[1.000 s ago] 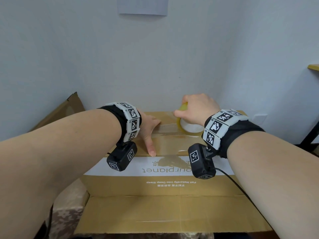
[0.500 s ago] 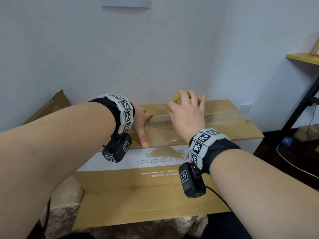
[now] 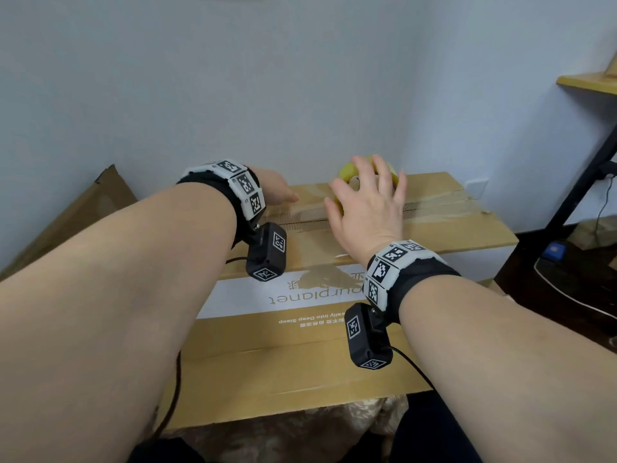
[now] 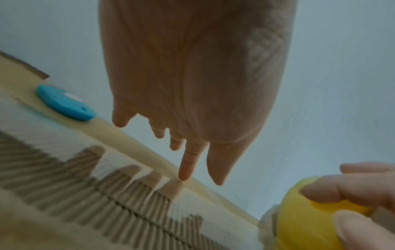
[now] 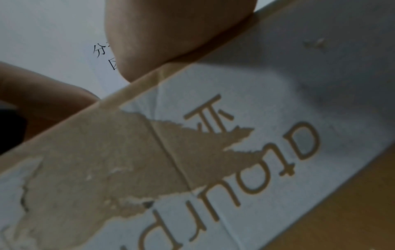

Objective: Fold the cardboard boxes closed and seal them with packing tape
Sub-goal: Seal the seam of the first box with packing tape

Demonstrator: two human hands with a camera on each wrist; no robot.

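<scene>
A brown cardboard box (image 3: 334,362) with a white printed band stands before me, its top flaps folded shut. Clear tape (image 3: 440,203) runs along the seam on the right half. My right hand (image 3: 367,208) lies over the yellow tape roll (image 3: 347,170) on the seam, fingers spread, and pinches the roll (image 4: 310,219) between fingers and thumb. My left hand (image 3: 277,195) is left of it with straight fingers (image 4: 183,169), the index tip touching the box top. The right wrist view shows only the torn printed side (image 5: 235,152).
A small blue object (image 4: 64,103) lies on the box top's far left. Flat cardboard (image 3: 76,215) leans on the wall at left. The wall is close behind. At right are a black desk leg (image 3: 581,182), a wooden shelf (image 3: 587,85) and floor cables (image 3: 567,295).
My right hand went from a closed fist on the roll to spread fingers over it. My left index finger left the near side of the seam and now points right.
</scene>
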